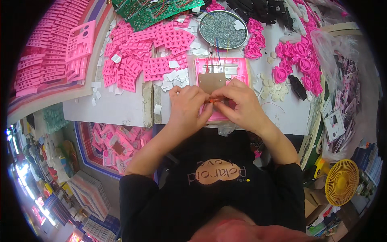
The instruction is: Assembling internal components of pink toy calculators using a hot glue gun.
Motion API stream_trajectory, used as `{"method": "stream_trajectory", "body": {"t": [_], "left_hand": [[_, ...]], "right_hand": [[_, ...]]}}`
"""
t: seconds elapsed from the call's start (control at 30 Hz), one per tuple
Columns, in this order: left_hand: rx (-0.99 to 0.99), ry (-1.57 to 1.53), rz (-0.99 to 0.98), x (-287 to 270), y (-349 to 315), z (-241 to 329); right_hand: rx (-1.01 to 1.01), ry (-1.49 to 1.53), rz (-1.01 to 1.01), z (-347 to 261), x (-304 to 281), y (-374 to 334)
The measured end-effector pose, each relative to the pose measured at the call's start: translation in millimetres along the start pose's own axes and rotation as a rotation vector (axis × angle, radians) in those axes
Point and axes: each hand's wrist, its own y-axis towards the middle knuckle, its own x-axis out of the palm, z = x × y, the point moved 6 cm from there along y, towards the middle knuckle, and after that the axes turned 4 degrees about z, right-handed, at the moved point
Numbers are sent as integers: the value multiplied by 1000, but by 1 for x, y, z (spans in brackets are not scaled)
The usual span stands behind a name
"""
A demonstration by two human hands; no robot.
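Head view: left hand (186, 105) and right hand (238, 104), grips pinched on a small orange part (215, 100) over the pink case (221, 69) at the worktop's (121, 107) near edge; light, probably fragile, best pinched by its ends.

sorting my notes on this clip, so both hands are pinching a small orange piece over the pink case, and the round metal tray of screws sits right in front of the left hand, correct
Not quite. Both the left hand and the right hand do pinch the small orange piece over the pink case, but the head view shows the round metal tray of screws farther back on the table, beyond the case and nearer the right hand's side.
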Motion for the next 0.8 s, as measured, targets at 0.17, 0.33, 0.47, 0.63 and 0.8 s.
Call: {"method": "stream_trajectory", "body": {"t": [0.17, 0.33, 0.47, 0.63, 0.8], "left_hand": [[10, 150, 55, 6, 2, 7], [-1, 94, 45, -10, 3, 2], [-21, 27, 36, -10, 3, 10], [-21, 26, 61, -5, 1, 7], [-18, -19, 62, 2, -2, 3]], "right_hand": [[42, 37, 49, 5, 5, -1], [179, 170, 69, 15, -2, -3], [152, 145, 54, 14, 0, -2], [107, 70, 44, 10, -1, -3], [117, 77, 46, 12, 0, -4]]}}
